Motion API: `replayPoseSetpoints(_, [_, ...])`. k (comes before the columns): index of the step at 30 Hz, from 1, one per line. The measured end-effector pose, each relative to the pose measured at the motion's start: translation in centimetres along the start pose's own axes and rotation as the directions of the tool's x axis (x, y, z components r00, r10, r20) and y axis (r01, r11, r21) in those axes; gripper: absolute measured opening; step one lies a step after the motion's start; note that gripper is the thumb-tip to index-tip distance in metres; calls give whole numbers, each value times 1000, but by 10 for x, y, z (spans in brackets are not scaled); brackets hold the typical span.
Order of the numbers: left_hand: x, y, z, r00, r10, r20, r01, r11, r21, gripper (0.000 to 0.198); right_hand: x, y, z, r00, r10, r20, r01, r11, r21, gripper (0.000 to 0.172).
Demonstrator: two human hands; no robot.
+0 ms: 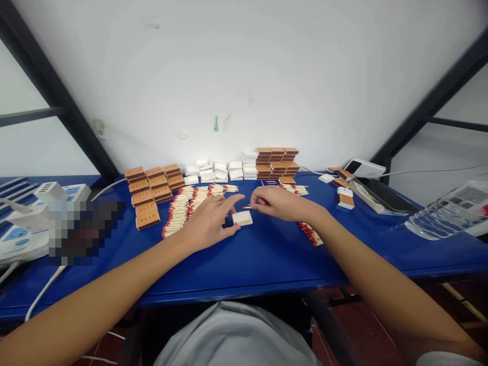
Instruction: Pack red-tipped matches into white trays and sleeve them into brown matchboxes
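A small white matchbox tray lies on the blue table between my hands, with a few matches showing in it. My left hand is beside its left end, thumb and forefinger spread apart. Just above and to the right, my right hand pinches red-tipped matches between its fingertips; how many I cannot tell. Rows of loose matches lie left of and behind my left hand. Another row of matches runs partly hidden under my right wrist.
Orange matchboxes stand stacked at the left, and more boxes at the wall. White trays line the back. A power strip lies far left; a clear plastic bottle and a white device are at the right.
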State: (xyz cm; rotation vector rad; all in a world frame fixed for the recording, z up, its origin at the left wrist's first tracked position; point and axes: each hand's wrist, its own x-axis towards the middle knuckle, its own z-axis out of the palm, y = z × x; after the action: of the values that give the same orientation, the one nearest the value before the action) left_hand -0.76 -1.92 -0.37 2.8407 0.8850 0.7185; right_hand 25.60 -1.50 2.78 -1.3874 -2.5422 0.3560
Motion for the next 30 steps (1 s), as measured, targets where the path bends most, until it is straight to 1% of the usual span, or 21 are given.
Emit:
replayPoseSetpoints(3, [0, -1, 1, 1000, -17, -3, 17, 1000, -5, 71, -1, -15, 3, 998, -69, 6, 69, 997, 19, 13])
replayPoseSetpoints(5, [1, -2, 1, 1000, -20, -4, 20, 1000, -10, 72, -1, -23, 7, 996, -88, 21, 88, 996, 16, 11])
replayPoseSetpoints(8, [1, -3, 2, 1000, -25, -1, 25, 1000, -12, 70, 1, -25, 9, 994, -106, 23, 106, 994, 7, 11])
replayPoseSetpoints(10, [1, -2, 1, 999, -31, 4, 31, 999, -13, 70, 3, -17, 8, 996, -89, -19, 89, 996, 3, 12])
replayPoseSetpoints(13, [1, -1, 1, 999, -32, 19, 32, 999, -18, 68, 7, 4, 6, 995, -3, -103, -2, 999, -41, 11])
replayPoseSetpoints(14, [1, -1, 0, 999, -28, 22, 29, 999, -24, 68, 8, 12, 7, 994, 18, -105, -24, 998, -63, 12])
replayPoseSetpoints(16, [0, 1, 0, 1000, -16, 20, 17, 999, -38, 67, 11, 24, 9, 998, 29, -59, -34, 996, -83, 12])
replayPoseSetpoints(18, [0, 3, 0, 1000, -3, 22, 4, 999, -54, 65, 13, 30, 13, 999, 37, -20, -39, 996, -83, 11])
replayPoseSetpoints(21, [-1, 6, 1, 999, 13, 51, -9, 997, -78, 62, 21, 26, 20, 1000, 27, -6, -28, 996, -87, 13])
replayPoseSetpoints(24, [-1, 9, 2, 997, 29, 69, -21, 994, -111, 66, 37, 16, 25, 1000, -5, -18, 3, 992, -125, 12])
replayPoseSetpoints(27, [-2, 10, 2, 997, 35, 73, -25, 992, -126, 66, 57, 7, 28, 997, 27, -67, -37, 985, -166, 11])
replayPoseSetpoints(30, [-2, 10, 2, 996, 29, 80, -18, 991, -129, 64, 74, 2, 29, 994, 50, -98, -66, 983, -172, 12])
